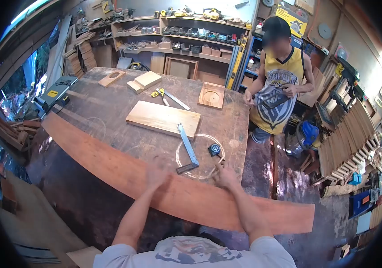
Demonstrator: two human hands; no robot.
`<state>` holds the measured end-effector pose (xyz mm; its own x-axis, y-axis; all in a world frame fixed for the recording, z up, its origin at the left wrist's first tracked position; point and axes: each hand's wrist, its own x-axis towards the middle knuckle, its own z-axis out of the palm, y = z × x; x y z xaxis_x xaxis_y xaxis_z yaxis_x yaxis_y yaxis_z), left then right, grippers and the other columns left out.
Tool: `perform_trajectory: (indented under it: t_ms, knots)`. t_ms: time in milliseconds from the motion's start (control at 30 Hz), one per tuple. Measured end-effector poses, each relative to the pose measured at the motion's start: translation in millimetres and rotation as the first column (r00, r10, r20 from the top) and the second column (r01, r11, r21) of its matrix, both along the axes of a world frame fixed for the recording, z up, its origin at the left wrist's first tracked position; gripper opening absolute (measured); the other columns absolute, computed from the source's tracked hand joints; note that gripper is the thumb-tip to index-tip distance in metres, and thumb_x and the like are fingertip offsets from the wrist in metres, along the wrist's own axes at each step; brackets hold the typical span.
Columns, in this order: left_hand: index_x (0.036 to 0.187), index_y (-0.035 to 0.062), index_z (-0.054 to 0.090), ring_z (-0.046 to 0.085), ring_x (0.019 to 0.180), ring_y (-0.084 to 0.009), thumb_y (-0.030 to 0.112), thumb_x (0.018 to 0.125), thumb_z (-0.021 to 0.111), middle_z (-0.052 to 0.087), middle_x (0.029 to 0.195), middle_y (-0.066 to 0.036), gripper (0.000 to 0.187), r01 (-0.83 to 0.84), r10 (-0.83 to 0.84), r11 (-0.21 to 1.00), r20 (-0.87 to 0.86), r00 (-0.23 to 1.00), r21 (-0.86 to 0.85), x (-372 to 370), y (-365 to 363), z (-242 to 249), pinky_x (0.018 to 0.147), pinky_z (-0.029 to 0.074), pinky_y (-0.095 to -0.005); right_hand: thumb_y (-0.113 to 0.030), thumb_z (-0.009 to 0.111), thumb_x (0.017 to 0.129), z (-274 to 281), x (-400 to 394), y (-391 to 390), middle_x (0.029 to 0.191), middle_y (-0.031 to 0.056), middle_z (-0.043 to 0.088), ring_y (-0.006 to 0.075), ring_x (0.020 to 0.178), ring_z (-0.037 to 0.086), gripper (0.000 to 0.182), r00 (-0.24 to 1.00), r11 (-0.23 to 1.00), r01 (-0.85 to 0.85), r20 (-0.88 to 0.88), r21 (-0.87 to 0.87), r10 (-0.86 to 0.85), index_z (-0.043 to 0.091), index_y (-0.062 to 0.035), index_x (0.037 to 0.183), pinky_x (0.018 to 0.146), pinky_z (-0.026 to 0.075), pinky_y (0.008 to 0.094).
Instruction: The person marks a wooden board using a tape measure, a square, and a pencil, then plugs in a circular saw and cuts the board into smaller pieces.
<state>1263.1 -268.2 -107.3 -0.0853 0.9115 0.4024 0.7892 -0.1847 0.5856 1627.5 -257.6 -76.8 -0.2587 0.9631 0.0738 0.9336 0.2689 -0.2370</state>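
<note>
A long reddish wooden board point(106, 161) lies across the near edge of the workbench, its ends sticking out past both sides; it looks curved through the wide lens. My left hand point(159, 173) is over the middle of the board, its fingers smeared by motion. My right hand point(227, 177) is at the board's far edge, fingers closed around what looks like a pencil point(222, 160). Between my hands, a try square point(188, 145) rests with its blade on a thick pale plank point(162, 117). A tape measure point(215, 149) sits just beyond my right hand.
On the workbench point(88, 100) are a yellow-handled square point(173, 98), wood blocks point(147, 80), a block with a round recess point(211, 95) and a piece with a hole point(112, 78). A co-worker point(278, 85) stands at the far right, holding a dark object. Stacked slats point(345, 138) stand right.
</note>
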Motion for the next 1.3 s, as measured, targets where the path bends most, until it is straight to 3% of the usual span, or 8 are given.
perform_trajectory:
  t_ms: [167,267,467,567,667,700,833,1300]
  knots:
    - [0.125,0.0056,0.066,0.047,0.133,-0.0439,0.034,0.086,0.079,0.053,0.143,-0.023,0.05,-0.399,0.404,0.913,-0.059,0.913,0.079,-39,-50,34,0.111,0.04,-0.0536,-0.025,0.084,0.077,0,3,16,0.142,0.0253,0.053,0.0416,0.135,0.049,0.09,0.996,0.988,-0.08,-0.034,-0.128,0.076,0.042,-0.0029,0.153,0.115,0.041,0.0502]
    - [0.127,0.0046,0.063,0.044,0.134,-0.0428,0.036,0.086,0.078,0.05,0.144,-0.023,0.053,-0.435,0.437,0.899,-0.094,0.894,0.047,-29,-45,37,0.112,0.038,-0.0538,-0.022,0.084,0.077,0,20,8,0.143,0.0271,0.053,0.0447,0.134,0.05,0.092,0.916,0.989,-0.087,-0.4,-0.121,0.032,0.039,0.002,0.153,0.114,0.041,0.0504]
    - [0.124,0.0033,0.062,0.047,0.131,-0.0414,0.041,0.087,0.077,0.052,0.14,-0.022,0.055,-0.486,0.483,0.873,-0.182,0.856,0.03,-26,-41,29,0.11,0.039,-0.0527,-0.02,0.079,0.086,21,86,-76,0.138,0.0274,0.058,0.0405,0.123,0.06,0.08,0.918,0.997,0.045,-0.396,0.065,-0.015,0.041,0.0038,0.152,0.105,0.048,0.0452]
    - [0.124,0.0035,0.062,0.047,0.131,-0.0412,0.043,0.086,0.076,0.052,0.14,-0.022,0.057,-0.489,0.484,0.872,-0.2,0.852,0.027,-30,-38,23,0.11,0.039,-0.0525,-0.022,0.075,0.092,8,122,-103,0.127,0.023,0.066,0.0351,0.106,0.068,0.064,0.809,0.954,0.297,-0.518,-0.049,-0.278,0.05,0.0033,0.146,0.093,0.055,0.0423]
    - [0.125,0.0032,0.063,0.047,0.13,-0.0411,0.043,0.086,0.076,0.053,0.139,-0.022,0.057,-0.498,0.486,0.867,-0.229,0.844,0.003,-27,-40,28,0.11,0.039,-0.0526,-0.023,0.069,0.095,14,119,-100,0.112,0.022,0.071,0.0349,0.098,0.071,0.05,0.68,0.941,0.314,-0.663,-0.125,-0.315,0.059,0.0026,0.137,0.087,0.056,0.0448]
    - [0.125,0.003,0.063,0.047,0.13,-0.041,0.043,0.087,0.075,0.053,0.139,-0.022,0.057,-0.497,0.484,0.868,-0.23,0.844,0.006,-28,-39,26,0.11,0.039,-0.0526,-0.026,0.065,0.098,7,117,-96,0.106,0.0201,0.073,0.0368,0.096,0.072,0.044,0.786,0.949,0.314,-0.557,-0.016,-0.269,0.063,0.0002,0.133,0.087,0.056,0.047]
    - [0.125,0.0021,0.063,0.048,0.13,-0.0405,0.044,0.087,0.075,0.054,0.137,-0.022,0.058,-0.509,0.5,0.86,-0.218,0.838,0.015,-30,-37,22,0.11,0.039,-0.0522,-0.038,0.06,0.1,33,97,-101,0.112,0.0191,0.074,0.0389,0.104,0.071,0.041,0.909,0.952,0.272,-0.288,-0.137,-0.301,0.069,-0.0068,0.124,0.089,0.055,0.0494]
    - [0.123,-0.0001,0.066,0.053,0.123,-0.042,0.041,0.087,0.073,0.06,0.131,-0.024,0.055,-0.477,0.461,0.879,-0.222,0.859,-0.018,-23,-44,41,0.107,0.043,-0.0522,-0.043,0.056,0.101,29,102,-100,0.112,0.0235,0.073,0.0433,0.108,0.069,0.042,0.898,0.933,0.317,-0.261,-0.173,-0.354,0.071,-0.0116,0.125,0.094,0.053,0.0535]
